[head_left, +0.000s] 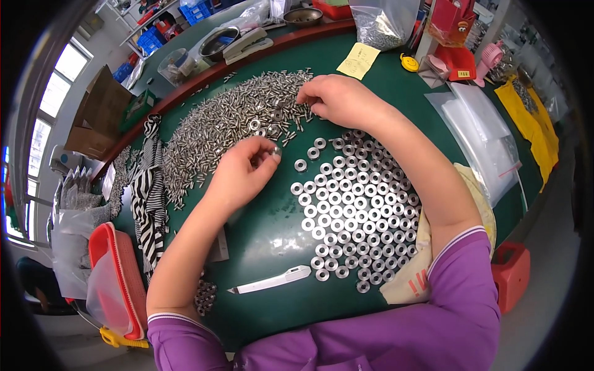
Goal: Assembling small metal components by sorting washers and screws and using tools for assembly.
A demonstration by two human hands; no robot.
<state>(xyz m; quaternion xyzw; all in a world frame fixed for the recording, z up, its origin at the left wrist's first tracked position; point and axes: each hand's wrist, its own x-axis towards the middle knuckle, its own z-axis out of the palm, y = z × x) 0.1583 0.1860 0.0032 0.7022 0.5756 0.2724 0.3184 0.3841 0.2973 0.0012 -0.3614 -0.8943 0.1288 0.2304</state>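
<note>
Purple shirt — left hand pinches a metal piece; right hand curls (hold unclear) over pins.

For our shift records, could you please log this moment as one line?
left hand: pinching metal piece | right hand: at pins, hold unclear | rings: grouped on table | knife: unheld

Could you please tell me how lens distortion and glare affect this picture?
Head view: the fisheye bends the red-brown table edge into an arc; corners go black. Head view: glare whitens the green tabletop above the white knife; the window panes look nearly white.
</note>
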